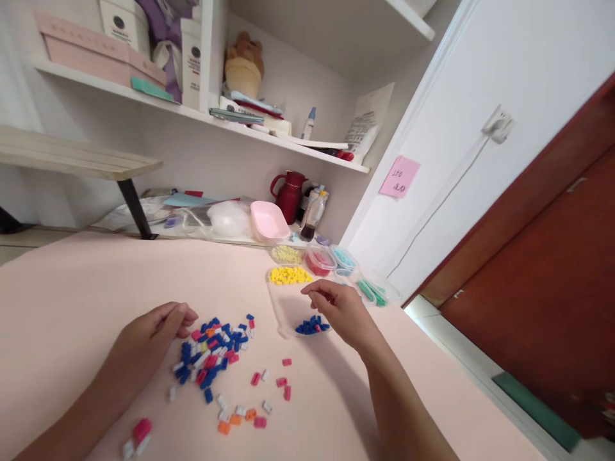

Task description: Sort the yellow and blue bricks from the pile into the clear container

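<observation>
Can't tell if the right fingers (329,289) grip anything tbh, and they cover part of the clear tray (288,305) below them. Left fingers (177,319)? No clue either.

The brick pile (210,360) mixes blue, white, pink and orange. The far brick heap (290,276) is bright yellow, the near brick heap (308,326) deep blue with some pink. The surface (230,275) is pale pink, the jug (289,197) dark red.

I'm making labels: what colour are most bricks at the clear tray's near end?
Blue bricks, in the head view.
</observation>
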`<action>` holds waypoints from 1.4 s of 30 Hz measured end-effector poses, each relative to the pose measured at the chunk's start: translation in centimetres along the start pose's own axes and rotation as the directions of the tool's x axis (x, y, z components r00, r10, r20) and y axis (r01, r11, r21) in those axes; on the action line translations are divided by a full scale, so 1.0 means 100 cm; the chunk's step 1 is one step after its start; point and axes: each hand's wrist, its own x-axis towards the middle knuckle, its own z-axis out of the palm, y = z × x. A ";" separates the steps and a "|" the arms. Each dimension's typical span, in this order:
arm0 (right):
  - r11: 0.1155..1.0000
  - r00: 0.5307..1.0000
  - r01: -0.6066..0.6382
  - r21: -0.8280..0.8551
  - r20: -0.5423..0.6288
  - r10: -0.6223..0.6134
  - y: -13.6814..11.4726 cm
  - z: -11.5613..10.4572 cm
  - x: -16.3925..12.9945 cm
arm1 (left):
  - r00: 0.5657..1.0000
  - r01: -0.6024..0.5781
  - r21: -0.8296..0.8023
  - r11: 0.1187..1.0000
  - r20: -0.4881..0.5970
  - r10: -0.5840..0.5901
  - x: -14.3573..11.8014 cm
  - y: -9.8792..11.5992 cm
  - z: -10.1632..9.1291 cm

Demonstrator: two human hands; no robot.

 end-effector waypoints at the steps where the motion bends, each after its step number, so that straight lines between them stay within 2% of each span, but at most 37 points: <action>1: 0.999 1.000 -0.023 -0.038 -0.007 0.022 0.000 -0.001 0.000 | 1.000 0.000 0.002 1.000 -0.003 0.000 0.001 -0.001 0.000; 3: 0.975 0.996 -0.094 -0.202 -0.026 0.090 0.001 -0.005 0.001 | 1.000 0.009 -0.002 1.000 -0.005 -0.009 0.004 -0.005 0.000; 6: 0.890 0.980 -0.192 -0.413 -0.025 0.200 0.006 -0.014 0.001 | 0.999 0.036 -0.033 0.999 0.011 -0.035 0.009 -0.012 0.001; 11: 0.836 0.963 -0.234 -0.496 0.000 0.270 0.010 -0.017 0.001 | 0.996 0.089 -0.069 0.994 0.029 -0.087 0.014 -0.018 0.001; 22: 0.807 0.942 -0.196 -0.557 0.121 0.312 0.012 -0.007 0.005 | 0.997 0.070 -0.039 0.997 0.026 -0.069 0.019 -0.022 0.002; 28: 0.824 0.947 -0.184 -0.536 0.128 0.294 0.012 -0.003 0.007 | 0.999 0.037 -0.036 0.999 0.009 -0.037 0.014 -0.016 0.001; 34: 0.876 0.956 -0.183 -0.447 0.128 0.265 0.009 -0.012 0.004 | 0.998 0.056 -0.034 0.998 0.022 -0.056 0.011 -0.013 0.001; 42: 0.863 0.949 -0.186 -0.469 0.143 0.282 0.014 -0.011 0.004 | 0.995 0.101 -0.041 0.994 0.029 -0.100 0.004 0.000 -0.001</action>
